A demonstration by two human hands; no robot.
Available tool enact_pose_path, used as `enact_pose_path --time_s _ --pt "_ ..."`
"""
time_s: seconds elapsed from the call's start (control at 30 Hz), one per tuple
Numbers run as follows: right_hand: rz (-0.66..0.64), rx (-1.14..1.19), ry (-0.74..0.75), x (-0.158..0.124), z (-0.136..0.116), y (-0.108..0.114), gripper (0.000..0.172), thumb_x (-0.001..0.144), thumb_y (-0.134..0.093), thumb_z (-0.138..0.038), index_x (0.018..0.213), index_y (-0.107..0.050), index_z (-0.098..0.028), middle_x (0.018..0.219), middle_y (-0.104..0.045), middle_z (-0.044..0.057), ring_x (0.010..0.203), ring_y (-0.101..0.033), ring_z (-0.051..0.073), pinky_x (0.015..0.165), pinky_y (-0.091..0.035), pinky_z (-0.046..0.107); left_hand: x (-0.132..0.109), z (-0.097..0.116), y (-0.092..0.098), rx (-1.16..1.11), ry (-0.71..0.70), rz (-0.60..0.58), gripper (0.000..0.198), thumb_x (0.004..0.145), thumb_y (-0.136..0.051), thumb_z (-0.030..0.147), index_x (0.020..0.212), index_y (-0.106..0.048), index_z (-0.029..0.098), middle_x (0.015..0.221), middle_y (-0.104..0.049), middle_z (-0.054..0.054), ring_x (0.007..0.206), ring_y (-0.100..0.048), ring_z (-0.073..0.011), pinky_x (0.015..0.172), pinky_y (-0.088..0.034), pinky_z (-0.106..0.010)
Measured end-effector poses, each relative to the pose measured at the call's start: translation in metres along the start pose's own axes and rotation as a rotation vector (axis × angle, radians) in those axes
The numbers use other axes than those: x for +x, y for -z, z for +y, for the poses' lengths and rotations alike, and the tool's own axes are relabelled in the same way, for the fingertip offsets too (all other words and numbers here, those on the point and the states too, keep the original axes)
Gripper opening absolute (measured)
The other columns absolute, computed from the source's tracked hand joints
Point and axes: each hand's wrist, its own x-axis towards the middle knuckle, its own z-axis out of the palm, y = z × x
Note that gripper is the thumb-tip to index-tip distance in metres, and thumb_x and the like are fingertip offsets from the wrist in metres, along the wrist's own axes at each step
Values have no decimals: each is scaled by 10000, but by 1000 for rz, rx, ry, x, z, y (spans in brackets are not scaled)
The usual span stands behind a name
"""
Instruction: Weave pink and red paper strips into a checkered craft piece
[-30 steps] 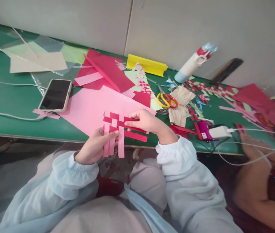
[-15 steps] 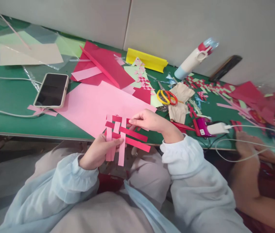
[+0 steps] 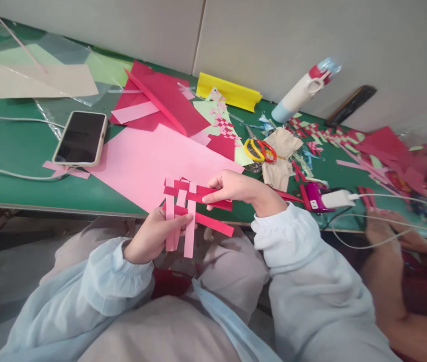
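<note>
Pink paper strips (image 3: 190, 236) run lengthwise and red paper strips (image 3: 215, 224) cross them, woven over and under. My left hand (image 3: 156, 230) pinches the lower left of this weave, thumb on top of a crossing. My right hand (image 3: 232, 190) is closed with thumb and finger on the red strips at the upper right. Free ends of the lowest red strip and of the pink strips stick out past my left hand. Behind the weave a large pink paper sheet (image 3: 149, 156) lies on the green table (image 3: 17, 186).
A phone (image 3: 81, 138) with a white cable lies at the left. Scissors (image 3: 259, 150), a beige cloth-like piece (image 3: 279, 156), a purple plug block (image 3: 318, 197) and a bottle (image 3: 304, 93) stand or lie to the right. Another person's arm (image 3: 381, 281) is at the far right.
My right hand has shifted slightly right and down along the red strips. The middle red strip now sits higher, against the upper one. My left hand keeps its hold.
</note>
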Motion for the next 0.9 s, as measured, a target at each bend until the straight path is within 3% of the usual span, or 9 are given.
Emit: enact_pose_path --time_s 0.17,0.3,0.53,0.63,0.7,0.8,0.9 --pt "69 -42 -24 -2 -7 6 324 754 -694 -429 637 -687 -127 539 -583 -21 453 -303 51 429 -190 242 -2 0 2 11 6 6 204 702 -801 308 779 -710 142 691 -710 -22 625 -647 -126 598 -522 -220" --pt "47 -96 -13 -3 -13 8 377 764 -677 -472 632 -706 -121 513 -560 -24 451 -300 49 429 -200 239 -3 0 4 28 -7 3 193 710 -795 302 772 -706 143 689 -710 -23 633 -648 -129 599 -523 -222" --pt "131 -110 -36 -2 -12 3 380 780 -655 -487 710 -736 -122 539 -594 -20 426 -341 43 423 -202 236 -4 -3 5 16 -6 -13 200 722 -786 322 789 -710 149 712 -714 -21 644 -653 -123 636 -535 -226" --pt "124 -106 -58 0 -10 1 416 774 -649 -538 741 -747 -135 602 -650 4 443 -404 57 425 -254 230 -5 -3 6 37 -4 -30 211 724 -782 335 797 -721 147 715 -721 -35 668 -666 -138 660 -542 -240" --pt "144 -121 -74 -1 -8 2 445 763 -651 -572 837 -753 -145 721 -709 39 527 -523 93 473 -352 228 -4 -3 6 51 -11 -18 220 718 -784 343 800 -726 147 745 -733 -48 708 -680 -155 670 -544 -246" --pt "406 -215 -35 -12 -5 3 499 735 -706 -529 1081 -693 -168 1022 -726 95 848 -657 186 707 -490 280 -4 -2 7 54 -13 34 220 701 -796 345 766 -724 146 741 -737 -46 702 -680 -153 663 -540 -240" --pt "773 -382 34 -31 -4 -3 433 772 -695 -457 1111 -655 -190 1138 -688 102 1010 -633 227 849 -474 343 -3 -2 8 41 -21 56 232 698 -797 349 780 -726 144 739 -738 -50 684 -678 -155 649 -539 -244"
